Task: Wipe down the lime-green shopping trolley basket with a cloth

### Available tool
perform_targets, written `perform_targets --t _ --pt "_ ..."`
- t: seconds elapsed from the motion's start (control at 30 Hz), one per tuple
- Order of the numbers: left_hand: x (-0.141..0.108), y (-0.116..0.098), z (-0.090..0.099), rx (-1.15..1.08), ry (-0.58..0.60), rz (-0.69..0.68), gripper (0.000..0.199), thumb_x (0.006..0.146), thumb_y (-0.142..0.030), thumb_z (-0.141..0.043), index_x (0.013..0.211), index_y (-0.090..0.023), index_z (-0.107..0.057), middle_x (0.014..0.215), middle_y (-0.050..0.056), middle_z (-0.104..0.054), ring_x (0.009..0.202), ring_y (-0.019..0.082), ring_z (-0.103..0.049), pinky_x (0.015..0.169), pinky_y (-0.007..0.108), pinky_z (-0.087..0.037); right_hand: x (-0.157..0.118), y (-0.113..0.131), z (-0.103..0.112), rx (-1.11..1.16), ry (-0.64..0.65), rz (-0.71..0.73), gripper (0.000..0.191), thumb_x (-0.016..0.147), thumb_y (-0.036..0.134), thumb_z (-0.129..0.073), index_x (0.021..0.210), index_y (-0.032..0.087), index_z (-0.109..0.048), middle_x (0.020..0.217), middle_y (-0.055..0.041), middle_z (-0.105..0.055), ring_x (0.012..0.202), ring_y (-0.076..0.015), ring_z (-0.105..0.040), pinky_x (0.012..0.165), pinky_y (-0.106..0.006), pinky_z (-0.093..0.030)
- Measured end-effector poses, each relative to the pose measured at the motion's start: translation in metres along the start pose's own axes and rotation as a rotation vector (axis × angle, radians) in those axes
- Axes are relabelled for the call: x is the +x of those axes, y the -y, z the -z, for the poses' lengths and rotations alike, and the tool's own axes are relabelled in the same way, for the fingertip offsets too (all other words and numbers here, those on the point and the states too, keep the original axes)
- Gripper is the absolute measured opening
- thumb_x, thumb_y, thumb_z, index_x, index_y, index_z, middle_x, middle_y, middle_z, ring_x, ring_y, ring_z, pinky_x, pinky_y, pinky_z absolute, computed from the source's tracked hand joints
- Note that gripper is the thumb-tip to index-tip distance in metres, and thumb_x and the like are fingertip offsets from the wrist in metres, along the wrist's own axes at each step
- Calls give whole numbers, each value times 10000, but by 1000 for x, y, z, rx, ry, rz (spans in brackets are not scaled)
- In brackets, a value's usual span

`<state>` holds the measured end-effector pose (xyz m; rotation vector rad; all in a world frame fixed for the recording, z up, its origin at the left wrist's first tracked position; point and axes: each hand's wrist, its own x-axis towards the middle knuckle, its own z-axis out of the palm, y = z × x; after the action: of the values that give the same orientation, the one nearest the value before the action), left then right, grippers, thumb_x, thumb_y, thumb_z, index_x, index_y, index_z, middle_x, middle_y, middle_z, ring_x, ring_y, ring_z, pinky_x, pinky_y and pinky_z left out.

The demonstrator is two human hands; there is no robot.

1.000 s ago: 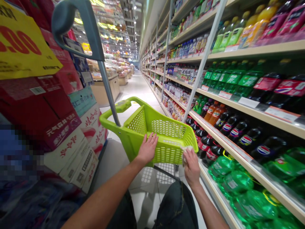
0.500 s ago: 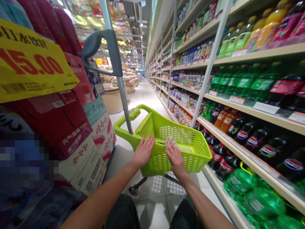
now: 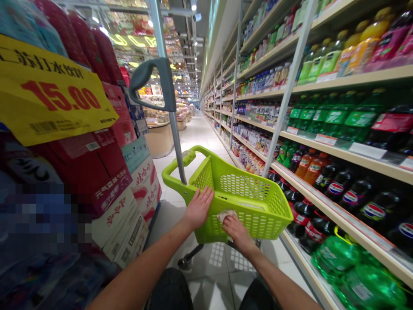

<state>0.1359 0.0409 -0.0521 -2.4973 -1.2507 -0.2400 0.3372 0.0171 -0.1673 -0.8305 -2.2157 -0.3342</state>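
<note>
In front of me stands a lime-green shopping cart basket (image 3: 258, 226) with perforated walls, on a dark wheeled frame. My left hand (image 3: 200, 206) rests flat against its near side, close to the rim, fingers straight and holding nothing. Lower and to the right, my right hand (image 3: 235, 229) presses a crumpled beige cloth (image 3: 225, 215) against the outer wall, its fingers bent over the cloth. A metal pole (image 3: 177, 140) with a grey looped handle (image 3: 167, 84) rises at the cart's left end.
Shelves on the right hold soda bottles (image 3: 353, 113) in several rows, with large green bottles (image 3: 355, 280) at the bottom. Stacked drink cartons (image 3: 145, 185) and a yellow price sign (image 3: 61, 92) stand left. A tiled aisle (image 3: 206, 129) runs ahead.
My right hand has moved the cloth from the basket's rim down onto its outer wall. The left hand stays flat on the near side. The view has shifted slightly.
</note>
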Motion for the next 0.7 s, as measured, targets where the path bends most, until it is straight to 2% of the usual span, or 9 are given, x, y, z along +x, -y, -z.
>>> perform_targets --t 0.07,0.1,0.23,0.33,0.4,0.47,0.6,0.7 --pt "-12 10 2 9 -66 29 587 751 -172 -386 1327 -102 -297 1420 94 -278 1333 221 -145 1083 433 -98 -11 5 -4 17 65 22 351 885 111 -319 998 242 -624 1010 -33 -665 1090 -155 -525 904 -382 -455" --pt "-19 16 3 19 -98 58 579 757 -167 -379 1327 -102 -301 1420 96 -276 1334 223 -140 1083 438 -98 -13 7 -3 19 48 19 356 881 105 -318 1011 243 -619 1029 -34 -659 1109 -160 -510 907 -389 -450" --pt "-38 31 4 60 -154 165 574 756 -124 -342 1327 -89 -301 1428 97 -253 1336 220 -135 1080 433 -129 0 0 13 -30 -131 -114 356 863 87 -338 1061 232 -597 1168 -58 -586 1228 -202 -380 994 -496 -318" --pt "-41 29 3 71 -157 197 586 742 -121 -358 1324 -78 -305 1430 97 -243 1335 227 -139 1076 427 -154 -11 -9 15 -59 -158 -126 355 853 73 -342 1046 220 -601 1133 -63 -608 1196 -194 -425 999 -476 -319" --pt "-39 25 2 76 -166 212 592 737 -132 -376 1323 -77 -309 1427 100 -249 1332 232 -150 1074 434 -165 -32 -11 13 -57 -115 -56 345 844 64 -352 1013 217 -611 1040 -52 -653 1125 -174 -498 977 -420 -366" --pt "-37 22 2 79 -175 213 595 736 -143 -385 1322 -75 -309 1423 103 -258 1329 232 -162 1073 438 -171 -48 -11 16 -86 -76 -50 341 839 55 -360 1010 214 -609 1020 -48 -661 1108 -169 -512 971 -397 -374" --pt "-32 15 -2 81 -202 228 599 732 -158 -397 1317 -55 -315 1421 120 -255 1329 245 -156 1074 435 -171 -43 -21 40 -191 -118 -170 373 834 29 -345 1056 204 -587 1156 -72 -593 1227 -202 -384 1008 -462 -297" --pt "-30 11 -6 73 -225 265 612 722 -180 -424 1312 -49 -325 1419 131 -256 1328 260 -152 1073 437 -172 -42 -32 46 -233 -166 -130 350 843 48 -352 1039 207 -593 1123 -69 -613 1210 -195 -408 991 -456 -321"
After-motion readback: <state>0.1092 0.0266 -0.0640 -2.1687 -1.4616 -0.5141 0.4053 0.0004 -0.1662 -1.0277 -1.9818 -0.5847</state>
